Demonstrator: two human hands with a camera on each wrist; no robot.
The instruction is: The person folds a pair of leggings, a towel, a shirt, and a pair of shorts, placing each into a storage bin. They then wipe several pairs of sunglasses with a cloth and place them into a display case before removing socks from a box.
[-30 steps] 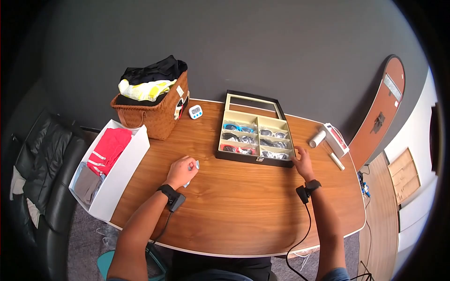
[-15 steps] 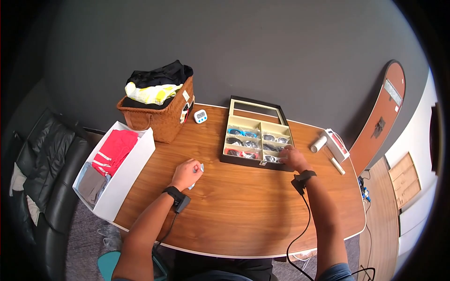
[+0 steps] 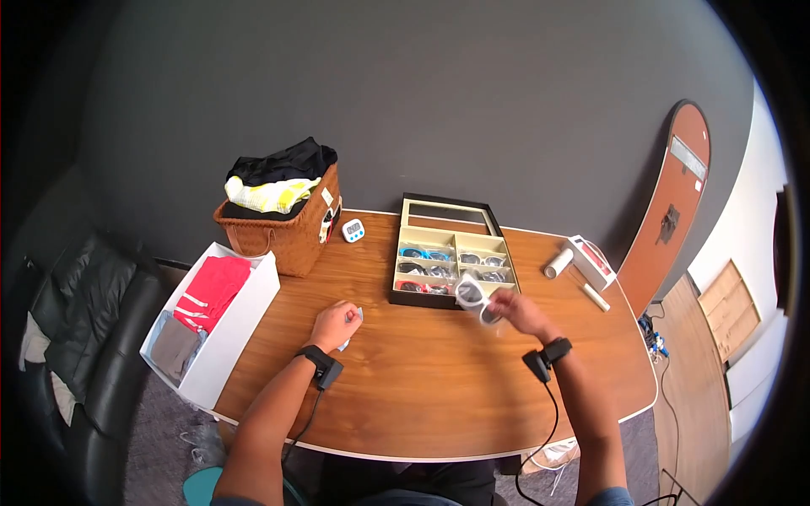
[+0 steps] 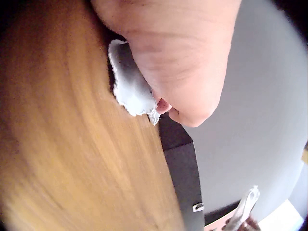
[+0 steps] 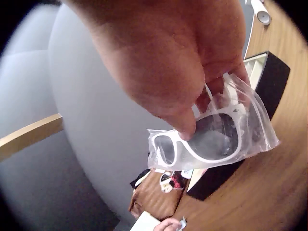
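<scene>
White-framed sunglasses in a clear plastic bag are pinched by the right hand, held over the front right edge of the black display case. The right wrist view shows the thumb pressed on the bagged sunglasses. Several other bagged pairs, among them blue ones, lie in the case's compartments under its raised lid. On the table left of the case rests the left hand, fingers curled round a light grey-blue cloth, partly hidden by the hand.
A white box of folded clothes and a wicker basket of clothing stand at the left. Beside the basket is a timer. At the right lie a white roll, a white stick and a white box-like item.
The right hand reached into the case's front right compartment and now holds the white sunglasses, lifted out toward the front. The left hand keeps its hold on the cloth.
</scene>
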